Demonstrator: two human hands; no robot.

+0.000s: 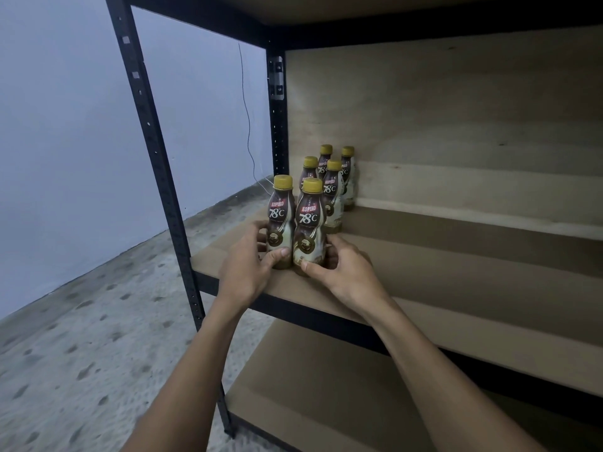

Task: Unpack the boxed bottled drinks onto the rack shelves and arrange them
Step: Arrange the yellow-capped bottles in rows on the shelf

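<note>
A pale blue-grey wall (65,125) and a speckled concrete floor (81,337) lie to the left of the black metal rack (153,151) in front of me.

On the middle shelf (424,272), near its left front corner, stand the two bottles I have hold of. My left hand (248,259) is curled round the lower body of the front-left bottle (280,220), thumb across its front and fingers behind it. My right hand (342,269) wraps the base of the front-right bottle (309,223) in the same way, thumb laid low across the label. Both bottles are upright, bases on the board, touching or nearly touching each other, their yellow caps up and their labels facing me.

Behind them the middle pair (332,197) and then the back pair (347,171) stand upright in two short rows running toward the rear left corner. The front bottles partly hide the ones behind.

Past the last bottles rises a pale plywood back panel (456,109). The shelf board stretches away bare to my right. Below it is the lower shelf (310,386), and the upper shelf (391,8) hangs dark overhead. A thin wire (248,125) dangles down the wall beyond the rack's left side. My forearms cross the shelf's black front rail.
</note>
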